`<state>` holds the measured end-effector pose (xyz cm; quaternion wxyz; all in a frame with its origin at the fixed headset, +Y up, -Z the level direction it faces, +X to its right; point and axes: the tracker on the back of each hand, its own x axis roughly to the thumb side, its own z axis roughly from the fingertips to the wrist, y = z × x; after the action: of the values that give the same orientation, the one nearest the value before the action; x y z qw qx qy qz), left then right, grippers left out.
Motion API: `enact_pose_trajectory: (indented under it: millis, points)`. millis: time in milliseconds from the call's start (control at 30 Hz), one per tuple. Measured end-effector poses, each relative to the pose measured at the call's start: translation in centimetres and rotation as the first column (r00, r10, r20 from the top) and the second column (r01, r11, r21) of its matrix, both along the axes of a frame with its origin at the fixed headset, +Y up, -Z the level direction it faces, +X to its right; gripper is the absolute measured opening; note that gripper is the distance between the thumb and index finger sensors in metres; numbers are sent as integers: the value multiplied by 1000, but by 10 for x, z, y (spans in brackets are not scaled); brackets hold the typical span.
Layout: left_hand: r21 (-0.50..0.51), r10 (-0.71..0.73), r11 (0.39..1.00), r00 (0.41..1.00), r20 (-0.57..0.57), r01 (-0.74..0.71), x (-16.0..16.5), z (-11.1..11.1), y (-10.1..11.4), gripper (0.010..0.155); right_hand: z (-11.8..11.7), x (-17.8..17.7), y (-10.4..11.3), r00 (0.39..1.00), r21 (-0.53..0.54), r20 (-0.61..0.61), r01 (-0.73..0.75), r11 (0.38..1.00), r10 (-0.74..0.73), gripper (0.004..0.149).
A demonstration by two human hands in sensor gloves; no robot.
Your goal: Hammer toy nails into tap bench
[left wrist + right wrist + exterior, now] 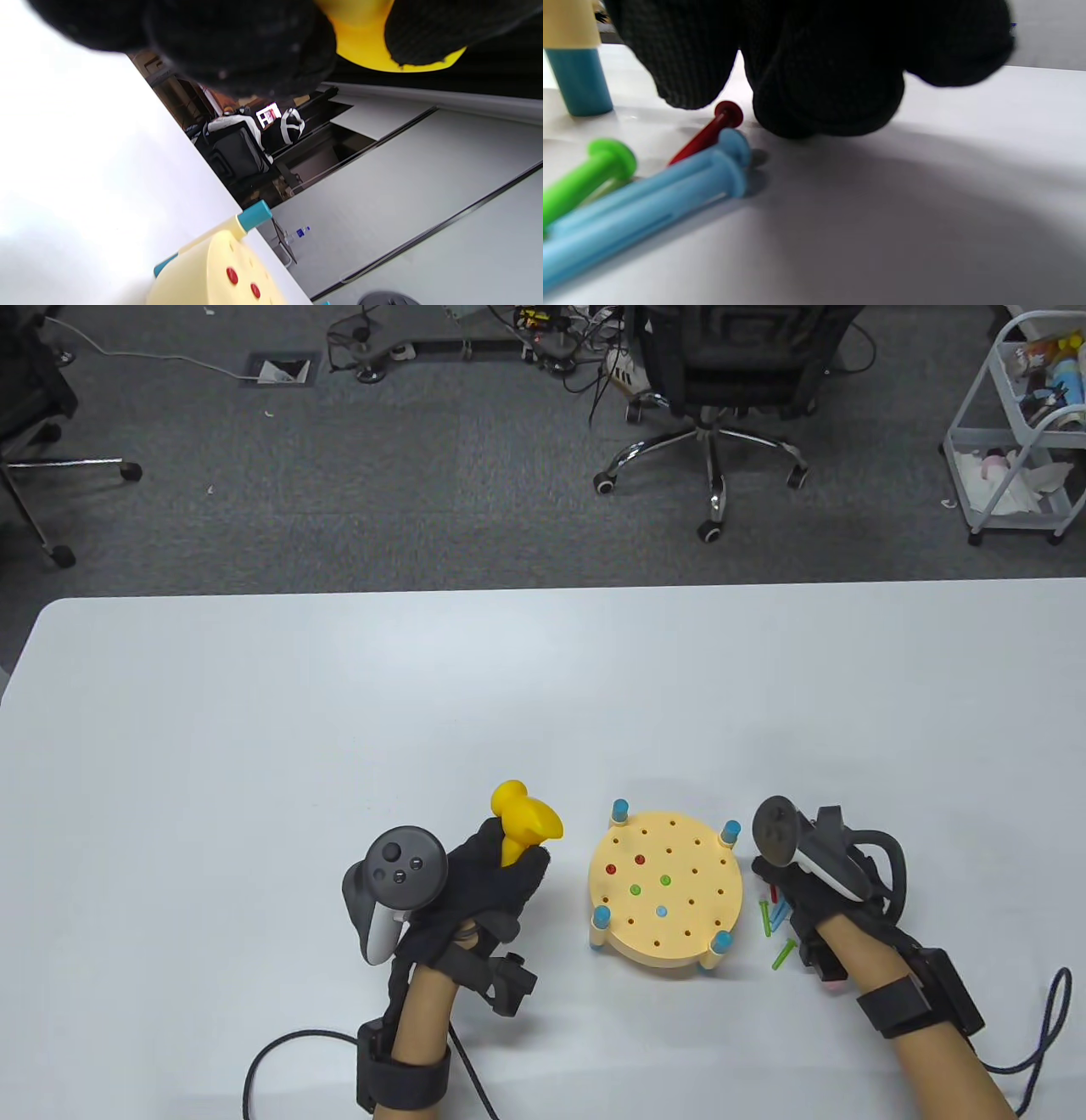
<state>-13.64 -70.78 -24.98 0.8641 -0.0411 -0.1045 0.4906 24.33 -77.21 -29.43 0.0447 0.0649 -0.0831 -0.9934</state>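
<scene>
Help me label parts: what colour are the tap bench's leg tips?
Teal blue on the tap bench leg tips; clearest in the right wrist view.

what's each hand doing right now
Left hand: grips the hammer.
Right hand: over the loose nails; cannot tell if it holds one.

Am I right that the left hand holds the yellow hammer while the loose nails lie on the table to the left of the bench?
Not quite: in the table view the loose nails lie right of the bench, under the right hand. The left hand does hold the yellow hammer.
</scene>
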Motion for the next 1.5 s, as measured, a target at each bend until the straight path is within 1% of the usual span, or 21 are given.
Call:
enact_pose_trajectory:
  millis: [67, 200, 233, 433, 600, 700, 867, 967, 1067, 1233, 1333, 1400, 1433, 1500]
  points:
    - [-12, -39, 999, 999, 15, 39, 2, 0, -1, 64, -2, -3, -1, 999, 15, 22, -41, 999, 41, 55]
    - [-21, -99, 995, 994, 37, 100, 8, 1, -3, 61, -2, -7, -2, 997, 26, 59, -60, 998, 59, 54]
    - [-23, -107, 994, 993, 43, 108, 9, 1, -3, 61, -2, -8, -2, 994, 27, 85, -67, 997, 65, 54]
    - [-18, -140, 990, 988, 67, 142, 15, 3, -4, 58, -4, -13, -4, 982, -10, 182, -46, 999, 47, 54]
    - [-17, -150, 988, 985, 89, 152, 16, 3, -4, 58, -3, -14, -5, 979, -13, 201, -18, 1000, 20, 53]
    - [-16, -167, 985, 981, 102, 169, 18, 3, -5, 59, -2, -14, -6, 980, -31, 200, 6, 1000, 0, 56]
    - [-10, -180, 983, 978, 106, 182, 19, 3, -5, 59, 0, -14, -6, 977, -18, 214, -3, 1000, 7, 59]
    - [-21, -186, 982, 976, 115, 190, 19, 3, -6, 59, 1, -15, -5, 976, -33, 218, -7, 999, 14, 60]
    - [-22, -219, 974, 968, 121, 223, 21, 3, -6, 61, 2, -14, -4, 977, -42, 209, -26, 999, 34, 61]
    - [-8, -285, 958, 951, 118, 288, 23, 3, -6, 64, 3, -14, -4, 974, -33, 219, -43, 999, 50, 58]
    - [2, -331, 943, 938, 101, 332, 24, 4, -6, 65, 2, -16, -3, 967, -24, 249, -44, 999, 49, 57]
    - [10, -371, 929, 924, 90, 371, 24, 5, -5, 67, 0, -16, -4, 957, -38, 288, -37, 999, 47, 56]
    - [12, -390, 921, 917, 84, 391, 25, 5, -5, 68, -2, -15, -4, 948, -58, 317, -24, 998, 41, 56]
    - [17, -436, 900, 897, 65, 436, 26, 5, -4, 71, -4, -14, -5, 923, -57, 385, 14, 998, 9, 56]
